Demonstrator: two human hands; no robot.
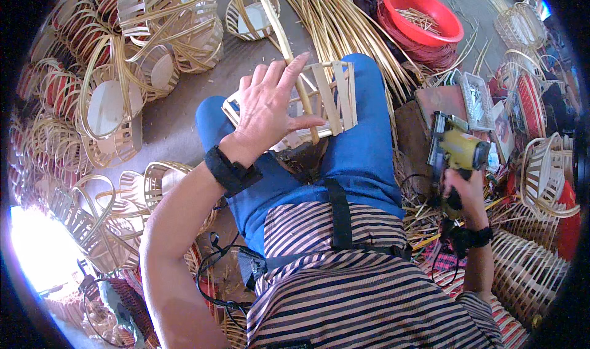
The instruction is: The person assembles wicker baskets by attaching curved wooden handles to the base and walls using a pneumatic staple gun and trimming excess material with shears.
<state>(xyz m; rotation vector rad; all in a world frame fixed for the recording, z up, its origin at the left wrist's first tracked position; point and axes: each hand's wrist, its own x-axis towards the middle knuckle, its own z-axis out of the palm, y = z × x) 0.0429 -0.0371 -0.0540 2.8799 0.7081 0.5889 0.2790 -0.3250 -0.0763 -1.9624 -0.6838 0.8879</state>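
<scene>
A small slatted bamboo basket (339,100) lies tilted across my thighs. My left hand (265,106) spans it, fingers over the far side and thumb on the near side, gripping it. Under that hand, a long pale bamboo strip (278,29) runs across the basket and stretches away past its far rim. Off to the right, apart from the basket, my right hand (467,192) is wrapped round the handle of a yellow and black staple gun (462,149). Motion blurs the tool somewhat. The palm side of my left hand is hidden.
Handled bamboo baskets (110,112) crowd the left side, many stacked. Long bamboo strips (338,26) lie on the floor ahead. A red basin (424,7) with short sticks stands far right. Beside my right hand are a white plastic basket (476,100) and more woven baskets (544,174).
</scene>
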